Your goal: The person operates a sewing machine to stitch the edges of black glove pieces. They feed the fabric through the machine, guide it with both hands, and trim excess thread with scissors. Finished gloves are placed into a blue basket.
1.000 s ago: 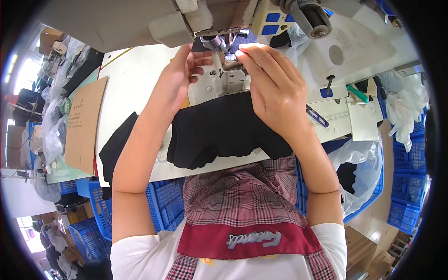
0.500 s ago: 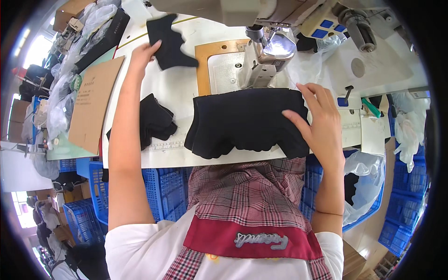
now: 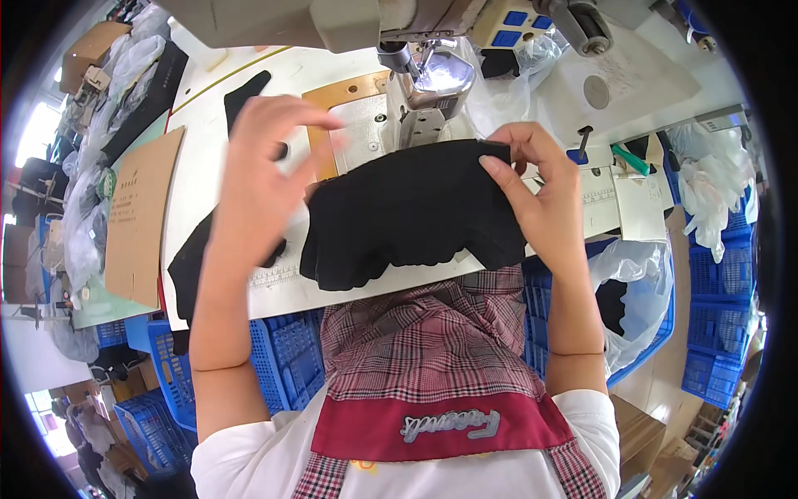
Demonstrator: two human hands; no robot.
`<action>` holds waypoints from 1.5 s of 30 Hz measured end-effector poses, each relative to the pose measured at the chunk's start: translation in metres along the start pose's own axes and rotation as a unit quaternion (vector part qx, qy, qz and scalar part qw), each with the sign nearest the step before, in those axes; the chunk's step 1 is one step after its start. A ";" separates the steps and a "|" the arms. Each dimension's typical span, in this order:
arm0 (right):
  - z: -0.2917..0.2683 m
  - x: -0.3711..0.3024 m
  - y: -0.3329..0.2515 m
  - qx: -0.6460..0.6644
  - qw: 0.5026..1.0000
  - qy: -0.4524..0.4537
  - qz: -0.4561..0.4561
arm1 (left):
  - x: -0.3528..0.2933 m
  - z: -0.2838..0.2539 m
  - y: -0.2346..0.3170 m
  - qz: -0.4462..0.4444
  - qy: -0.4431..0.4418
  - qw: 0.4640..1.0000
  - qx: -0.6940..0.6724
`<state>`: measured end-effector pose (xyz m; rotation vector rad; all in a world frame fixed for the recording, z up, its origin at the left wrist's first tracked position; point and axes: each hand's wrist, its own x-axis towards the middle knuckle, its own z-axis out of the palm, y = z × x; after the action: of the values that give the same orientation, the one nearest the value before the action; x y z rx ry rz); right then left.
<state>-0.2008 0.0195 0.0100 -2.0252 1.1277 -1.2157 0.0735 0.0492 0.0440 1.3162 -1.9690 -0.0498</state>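
A wide piece of black fabric (image 3: 407, 216) with a wavy near edge lies on the white sewing table in front of me. My right hand (image 3: 540, 187) pinches its upper right corner between thumb and fingers. Blurred by motion, my left hand (image 3: 270, 162) is open over the table to the left of the fabric, its fingers spread and holding nothing. Partly hidden behind that hand is a smaller black cut piece (image 3: 243, 93). More black fabric (image 3: 189, 270) sits at the table's left edge, partly covered by my left forearm.
Just beyond the fabric stands a sewing machine (image 3: 428, 104) with a lit needle area. A cardboard sheet (image 3: 143, 220) leans at the left. Blue plastic baskets (image 3: 287, 353) stand below the table edge. At the right, a clear plastic bag (image 3: 640, 287) lines a basket.
My left hand has let go of the small black piece and come nearer to the large fabric. My right hand has closed on the fabric's corner. The whole view has shifted slightly.
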 end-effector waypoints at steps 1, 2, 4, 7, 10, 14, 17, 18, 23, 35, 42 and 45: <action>-0.002 0.003 0.000 0.040 0.999 -0.004 -0.009 | 0.004 0.013 0.019 0.042 0.017 0.999 -0.004; -0.002 0.007 -0.003 0.072 0.997 -0.012 -0.015 | 0.008 0.022 0.033 0.083 0.034 0.996 -0.005; 0.001 0.017 -0.015 0.140 0.989 -0.038 -0.033 | 0.008 0.033 0.035 0.026 -0.021 0.997 -0.076; -0.003 0.025 -0.018 0.084 0.996 -0.001 -0.004 | 0.019 0.039 0.037 -0.103 -0.083 0.968 -0.213; -0.013 0.030 -0.002 -0.058 0.971 -0.022 -0.232 | 0.025 0.039 0.027 -0.177 -0.098 0.936 -0.288; -0.015 0.023 -0.015 -0.092 0.960 -0.136 -0.225 | 0.030 0.042 0.008 -0.200 -0.109 0.916 -0.332; 0.001 0.024 -0.013 -0.181 0.948 -0.075 -0.251 | 0.038 0.043 0.008 -0.210 -0.094 0.913 -0.337; 0.007 0.026 -0.011 -0.207 0.941 -0.053 -0.264 | 0.040 0.045 0.006 -0.204 -0.089 0.913 -0.340; 0.020 0.035 -0.002 -0.250 0.917 0.028 -0.309 | 0.045 0.046 0.006 -0.207 -0.071 0.910 -0.352; 0.028 0.041 0.004 -0.251 0.904 0.074 -0.338 | 0.047 0.048 -0.001 -0.202 -0.062 0.917 -0.338; 0.031 0.043 0.003 -0.268 0.894 0.094 -0.347 | 0.048 0.047 -0.009 -0.197 -0.085 0.917 -0.337; 0.031 0.042 0.002 -0.274 0.890 0.095 -0.352 | 0.048 0.032 -0.007 -0.214 -0.144 0.910 -0.326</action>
<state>-0.1634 -0.0170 0.0134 -2.9741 0.9014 -1.5835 0.0508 -0.0044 0.0457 1.2855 -1.6176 -1.0720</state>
